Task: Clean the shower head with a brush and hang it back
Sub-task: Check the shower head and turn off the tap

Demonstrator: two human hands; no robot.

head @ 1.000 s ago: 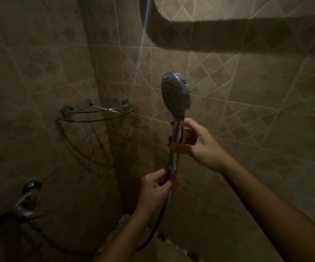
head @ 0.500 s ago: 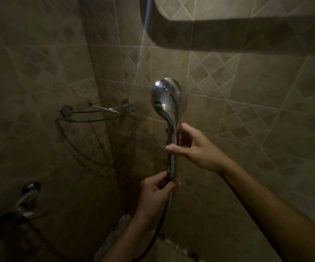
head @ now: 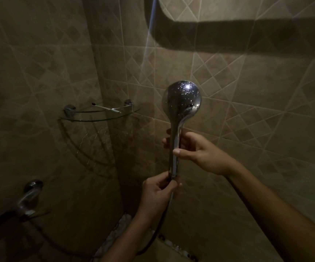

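Round chrome shower head (head: 181, 99), frame centre, upright, droplet-flecked back toward camera; right hand (head: 196, 152) pinched mid-handle, left hand (head: 156, 191) curled round handle base above dark hose (head: 163, 218). No brush in view; scrubbing status unclear, rehanging judged outstanding

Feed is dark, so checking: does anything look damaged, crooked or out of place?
Nothing looks damaged or spilled. The shower head is upright, speckled chrome back toward the camera, nozzle face hidden. The right hand grips its handle, the left hand its base. Neither holds a brush.
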